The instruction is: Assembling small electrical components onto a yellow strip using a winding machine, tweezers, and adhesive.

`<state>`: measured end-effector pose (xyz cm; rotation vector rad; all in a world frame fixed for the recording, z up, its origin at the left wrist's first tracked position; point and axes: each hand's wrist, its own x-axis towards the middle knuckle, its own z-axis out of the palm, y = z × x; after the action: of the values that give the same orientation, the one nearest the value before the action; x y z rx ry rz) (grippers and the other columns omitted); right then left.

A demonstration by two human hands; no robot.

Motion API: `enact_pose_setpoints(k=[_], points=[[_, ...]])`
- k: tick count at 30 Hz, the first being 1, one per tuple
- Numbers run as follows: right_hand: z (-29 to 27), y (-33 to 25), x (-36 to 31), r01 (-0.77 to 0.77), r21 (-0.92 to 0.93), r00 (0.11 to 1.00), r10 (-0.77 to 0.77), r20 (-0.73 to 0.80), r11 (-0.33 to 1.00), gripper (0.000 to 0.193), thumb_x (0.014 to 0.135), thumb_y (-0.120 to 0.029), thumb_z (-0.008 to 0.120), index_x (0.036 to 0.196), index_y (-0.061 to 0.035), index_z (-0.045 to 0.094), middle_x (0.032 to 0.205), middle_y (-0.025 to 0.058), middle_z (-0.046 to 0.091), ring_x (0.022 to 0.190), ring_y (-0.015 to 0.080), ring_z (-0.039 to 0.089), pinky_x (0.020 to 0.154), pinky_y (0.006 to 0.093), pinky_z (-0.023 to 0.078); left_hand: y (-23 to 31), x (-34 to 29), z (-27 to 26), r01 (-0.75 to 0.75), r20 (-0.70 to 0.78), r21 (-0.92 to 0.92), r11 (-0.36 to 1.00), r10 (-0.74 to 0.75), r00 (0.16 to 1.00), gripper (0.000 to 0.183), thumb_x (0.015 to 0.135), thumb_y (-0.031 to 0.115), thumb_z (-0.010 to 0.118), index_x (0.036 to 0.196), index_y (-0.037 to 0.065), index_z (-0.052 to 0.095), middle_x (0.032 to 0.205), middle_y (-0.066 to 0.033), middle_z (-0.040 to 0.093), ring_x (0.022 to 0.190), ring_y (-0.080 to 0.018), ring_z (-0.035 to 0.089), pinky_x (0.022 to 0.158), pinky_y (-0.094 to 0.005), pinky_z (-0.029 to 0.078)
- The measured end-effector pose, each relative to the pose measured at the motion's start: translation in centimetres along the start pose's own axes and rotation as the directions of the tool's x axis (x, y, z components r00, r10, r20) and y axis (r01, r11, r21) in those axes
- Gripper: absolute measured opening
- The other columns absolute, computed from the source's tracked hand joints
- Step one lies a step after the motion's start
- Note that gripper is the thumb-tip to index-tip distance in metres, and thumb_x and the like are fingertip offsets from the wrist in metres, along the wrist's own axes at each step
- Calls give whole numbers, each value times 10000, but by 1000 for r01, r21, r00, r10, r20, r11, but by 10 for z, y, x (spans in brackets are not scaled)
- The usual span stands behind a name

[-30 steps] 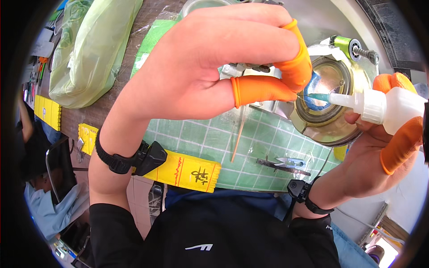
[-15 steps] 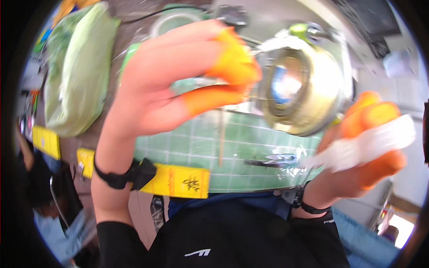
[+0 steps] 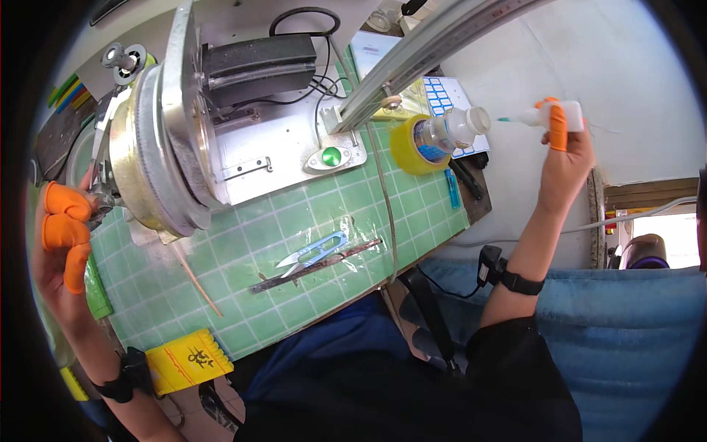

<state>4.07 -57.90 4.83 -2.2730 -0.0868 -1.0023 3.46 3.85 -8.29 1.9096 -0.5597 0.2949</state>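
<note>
My right hand (image 3: pixel 563 147), with orange finger cots, is closed around a small white squeeze bottle (image 3: pixel 567 116). The bottle's thin teal tip points left, a small gap from the top of a clear plastic bottle (image 3: pixel 460 131). That clear bottle stands in a yellow ring (image 3: pixel 412 147). At the left, my left hand (image 3: pixel 62 239) has its orange-covered fingers curled beside the brass-coloured ring (image 3: pixel 136 162) of a bench machine. The fingertips are at a small metal part next to the ring; what they grip is hard to make out.
Blue thread snips (image 3: pixel 313 252) and a dark flat strip (image 3: pixel 317 265) lie on the green gridded mat (image 3: pixel 287 309). A thin wooden stick (image 3: pixel 197 280) is below the machine. A metal post (image 3: pixel 434 62) slants across the back. A blue cushioned seat (image 3: pixel 611 317) is at the right.
The view has swung right, putting the machine at the left. My right hand, with the white squeeze bottle, has moved out to the clear bottle. My left hand has dropped beside the machine's ring.
</note>
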Motion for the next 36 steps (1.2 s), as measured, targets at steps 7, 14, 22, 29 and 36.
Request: enact_pose_setpoints(k=[7, 14, 22, 29, 36], points=[[23, 4, -13, -346, 26, 892, 320, 318, 938, 291, 946, -195, 766, 1146, 11, 716, 1024, 45, 734, 867, 80, 620, 748, 222, 457, 14, -9, -8, 93, -50, 79, 993, -89, 995, 681, 973, 147, 674, 1528, -101, 369, 1266, -213, 652, 1260, -344, 596, 1180, -485, 334], [-2, -90, -67, -215, -153, 564, 250, 787, 965, 283, 839, -144, 831, 1083, -36, 737, 1023, 54, 733, 832, 128, 658, 696, 274, 516, 34, 32, 25, -141, 53, 104, 984, 137, 989, 393, 968, 28, 657, 1336, -86, 579, 1274, -197, 661, 1209, -259, 630, 1119, -397, 421], [113, -113, -142, 29, 80, 410, -85, 908, 996, 218, 803, -80, 806, 1004, -33, 735, 903, 116, 634, 840, 330, 647, 731, 409, 538, 32, 30, 11, -111, -16, 72, 991, 112, 994, 206, 921, 15, 697, 1108, -52, 645, 1157, -162, 684, 1125, -255, 641, 1049, -388, 454], [114, -132, -146, 173, 4, 310, -58, 949, 985, 252, 807, -53, 764, 1042, -28, 677, 928, 138, 620, 885, 354, 650, 738, 438, 538, 44, 41, 22, -266, 139, -48, 963, 270, 953, 220, 916, -29, 661, 1129, -61, 617, 1131, -175, 634, 1091, -302, 649, 1155, -689, 355], [114, -148, -134, 75, 37, 23, -39, 999, 997, 200, 817, -1, 725, 995, -8, 633, 930, 169, 610, 803, 366, 666, 683, 450, 535, 51, 50, 37, -315, 63, -146, 938, 326, 943, 164, 837, -77, 723, 990, -45, 671, 1005, -146, 651, 989, -271, 658, 1107, -561, 469]])
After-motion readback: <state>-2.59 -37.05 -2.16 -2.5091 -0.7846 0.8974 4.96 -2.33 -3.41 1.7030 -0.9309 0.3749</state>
